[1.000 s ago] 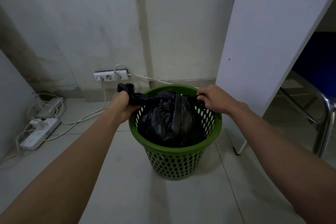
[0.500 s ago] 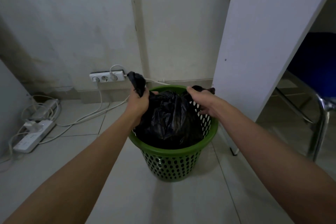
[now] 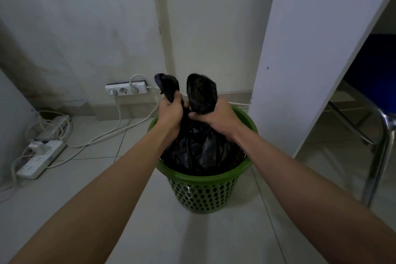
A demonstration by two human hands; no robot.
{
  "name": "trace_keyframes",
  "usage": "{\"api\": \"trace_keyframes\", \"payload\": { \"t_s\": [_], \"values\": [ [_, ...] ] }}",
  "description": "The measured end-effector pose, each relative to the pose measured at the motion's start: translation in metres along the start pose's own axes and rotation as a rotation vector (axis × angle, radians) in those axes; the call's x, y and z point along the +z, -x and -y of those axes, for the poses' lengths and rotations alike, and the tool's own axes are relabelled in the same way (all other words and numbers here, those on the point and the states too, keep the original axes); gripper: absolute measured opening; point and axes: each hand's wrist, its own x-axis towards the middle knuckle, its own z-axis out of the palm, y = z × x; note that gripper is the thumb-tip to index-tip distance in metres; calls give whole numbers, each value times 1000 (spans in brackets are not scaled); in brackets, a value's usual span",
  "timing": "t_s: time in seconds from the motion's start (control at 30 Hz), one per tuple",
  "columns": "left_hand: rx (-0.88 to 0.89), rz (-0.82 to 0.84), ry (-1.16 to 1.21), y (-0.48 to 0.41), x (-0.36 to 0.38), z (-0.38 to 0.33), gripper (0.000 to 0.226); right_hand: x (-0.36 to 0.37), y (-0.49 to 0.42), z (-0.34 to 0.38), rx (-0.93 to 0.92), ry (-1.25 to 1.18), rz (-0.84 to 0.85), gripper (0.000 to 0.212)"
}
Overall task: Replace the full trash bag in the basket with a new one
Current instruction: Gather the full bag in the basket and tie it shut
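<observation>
While both fists are bunching the bag's top, quick rundown:
left hand (image 3: pixel 171 111): closing tight on one black flap
right hand (image 3: pixel 211 117): gripping the other flap, basically touching the left
trash bag (image 3: pixel 201 148): sitting full inside the green basket (image 3: pixel 203 191), directly below both hands
key relation: bag's long axis is running vertical, so I'm guessing knot, then straight up
nearer hand: neither, they're level
</observation>
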Motion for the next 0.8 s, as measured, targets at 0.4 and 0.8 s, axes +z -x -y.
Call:
{"api": "trace_keyframes", "payload": {
  "t_s": [0.4,0.8],
  "values": [
    [1,-55,-41,-2,1,-18,29,-17,-7,-19,51,267,177,28],
    [79,344,-467,28,1,-5,66,-26,-15,10,364,-527,-73,41]
  ]
}}
